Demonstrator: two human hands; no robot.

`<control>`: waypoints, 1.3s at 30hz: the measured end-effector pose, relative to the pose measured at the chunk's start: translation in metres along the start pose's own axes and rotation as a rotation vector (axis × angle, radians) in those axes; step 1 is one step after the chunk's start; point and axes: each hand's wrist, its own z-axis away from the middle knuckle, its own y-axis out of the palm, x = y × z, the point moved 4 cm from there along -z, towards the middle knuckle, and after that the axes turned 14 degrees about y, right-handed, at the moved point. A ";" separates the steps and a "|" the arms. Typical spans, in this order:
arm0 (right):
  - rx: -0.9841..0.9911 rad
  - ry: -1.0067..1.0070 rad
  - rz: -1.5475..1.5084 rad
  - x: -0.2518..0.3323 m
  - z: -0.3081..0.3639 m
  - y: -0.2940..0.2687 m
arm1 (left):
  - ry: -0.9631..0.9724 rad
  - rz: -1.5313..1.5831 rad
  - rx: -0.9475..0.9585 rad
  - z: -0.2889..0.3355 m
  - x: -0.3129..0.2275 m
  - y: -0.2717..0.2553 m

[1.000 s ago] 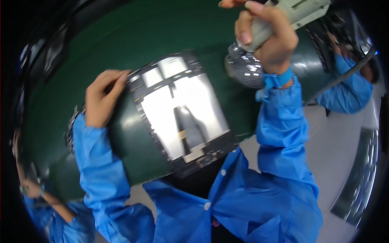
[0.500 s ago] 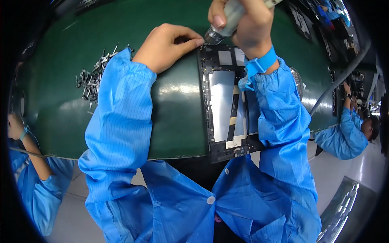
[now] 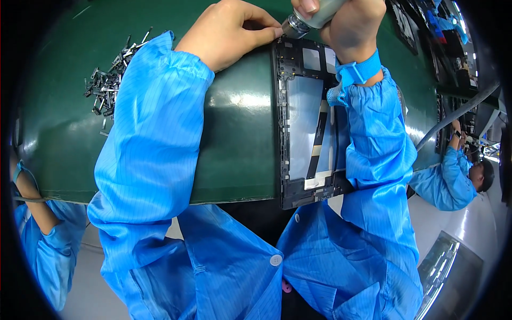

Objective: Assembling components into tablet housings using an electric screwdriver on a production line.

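Observation:
A tablet housing point(image 3: 302, 128), black-framed with silvery panels and a dark ribbon strip inside, lies at the table's front edge. My right hand point(image 3: 354, 24) is wrapped round a pale electric screwdriver point(image 3: 324, 13) with a metal collar. The screwdriver's nose points down at the housing's far left corner; its tip is hidden. Beside that nose, my left hand point(image 3: 229, 32) has thumb and forefinger pinched together at the same corner. Whatever they may hold is too small to make out. A blue wrist strap point(image 3: 358, 73) circles my right wrist.
A pile of small black and silvery parts point(image 3: 106, 82) lies left of my left sleeve on the green table point(image 3: 237, 138). A grey cable point(image 3: 453, 118) crosses at the right. Co-workers in blue sit at both sides, one at the right point(image 3: 445, 184).
The whole view has shifted, so the housing and hands show higher and a little further right. Both hands stay at the same corner, the screwdriver still in my right hand.

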 end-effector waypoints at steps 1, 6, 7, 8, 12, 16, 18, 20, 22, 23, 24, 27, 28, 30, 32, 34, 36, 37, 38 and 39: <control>0.001 0.000 -0.003 0.001 0.001 0.000 | -0.001 0.008 0.007 -0.001 0.000 0.000; -0.006 -0.013 -0.003 -0.001 0.002 -0.003 | 0.006 -0.031 0.011 -0.002 -0.003 0.001; 0.001 -0.023 -0.006 -0.001 0.002 -0.002 | 0.012 -0.049 0.005 -0.001 -0.003 0.001; 0.009 -0.032 -0.010 -0.001 0.002 -0.002 | 0.012 -0.047 0.005 -0.001 -0.003 0.000; 0.002 -0.050 -0.001 -0.002 0.002 -0.003 | 0.017 -0.042 0.020 -0.002 -0.001 0.002; -0.008 -0.058 0.007 0.000 0.002 -0.002 | -0.012 -0.049 0.023 -0.003 0.000 0.001; -0.001 -0.065 0.014 0.001 0.002 0.001 | -0.001 -0.052 0.026 -0.004 0.000 -0.001; -0.054 -0.051 0.015 -0.001 0.002 0.003 | 0.003 -0.055 0.033 -0.003 -0.013 -0.005; -0.051 -0.054 0.024 -0.002 0.003 0.003 | -0.108 0.050 0.020 -0.003 -0.034 -0.009; -0.047 -0.059 0.033 -0.002 0.003 0.003 | -0.105 0.054 0.023 -0.003 -0.033 -0.008; -0.051 -0.056 0.036 -0.003 0.003 0.003 | -0.101 0.064 0.024 -0.002 -0.032 -0.006; -0.051 -0.037 -0.025 -0.007 0.003 0.011 | -0.036 -0.010 0.021 0.008 -0.003 -0.006; -0.041 -0.014 0.005 -0.007 0.002 0.011 | 0.038 -0.079 0.018 0.007 -0.001 -0.006; -0.035 0.016 0.037 -0.013 0.004 0.013 | 0.037 -0.101 0.032 0.011 0.010 -0.003; -0.113 -0.058 0.012 -0.006 0.004 0.011 | 0.060 -0.143 0.055 0.003 0.002 -0.005; -0.134 -0.054 -0.003 -0.004 0.004 0.010 | 0.040 -0.123 0.039 0.001 0.002 -0.005; -0.134 -0.026 -0.027 -0.008 0.003 0.008 | 0.046 -0.112 0.041 0.001 0.010 -0.005; -0.139 -0.038 -0.028 -0.006 0.004 0.004 | 0.052 -0.102 0.036 -0.002 0.009 -0.003; -0.138 -0.051 -0.002 -0.006 0.004 0.001 | 0.059 -0.112 0.039 -0.004 0.006 0.001; -0.135 -0.065 0.021 -0.006 0.004 -0.001 | 0.055 -0.117 0.003 -0.003 0.001 0.001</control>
